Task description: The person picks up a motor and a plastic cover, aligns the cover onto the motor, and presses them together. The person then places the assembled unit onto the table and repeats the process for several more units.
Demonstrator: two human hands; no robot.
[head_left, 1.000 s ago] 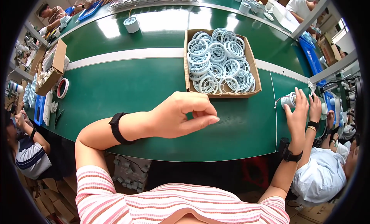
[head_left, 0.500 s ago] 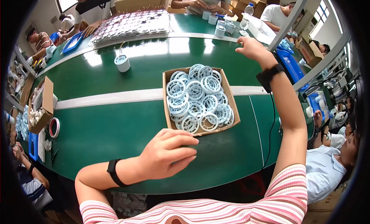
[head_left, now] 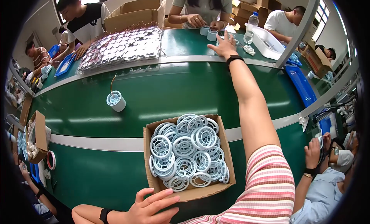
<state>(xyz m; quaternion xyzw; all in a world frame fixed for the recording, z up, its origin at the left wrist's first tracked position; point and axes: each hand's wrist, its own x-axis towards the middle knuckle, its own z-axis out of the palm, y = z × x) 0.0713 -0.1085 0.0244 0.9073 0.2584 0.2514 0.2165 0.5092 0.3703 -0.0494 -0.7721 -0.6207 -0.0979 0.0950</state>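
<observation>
Meanwhile, the right hand (head_left: 222, 45) stretches far across the green tabletop (head_left: 162, 97), fingers spread and empty. Left hand (head_left: 152, 206) rests open against a cardboard box (head_left: 185, 194) of white plastic rings (head_left: 187, 156).

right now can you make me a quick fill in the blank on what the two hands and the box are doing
1. The cardboard box holds a heap of pale ____ wheels.
2. The left hand lies with fingers spread at the box's ____ edge.
3. The right hand reaches far across the ____ belt.
4. Left of the box, alone on the belt, stands one small ____.

Missing words: spoked; near; green; spool
</observation>
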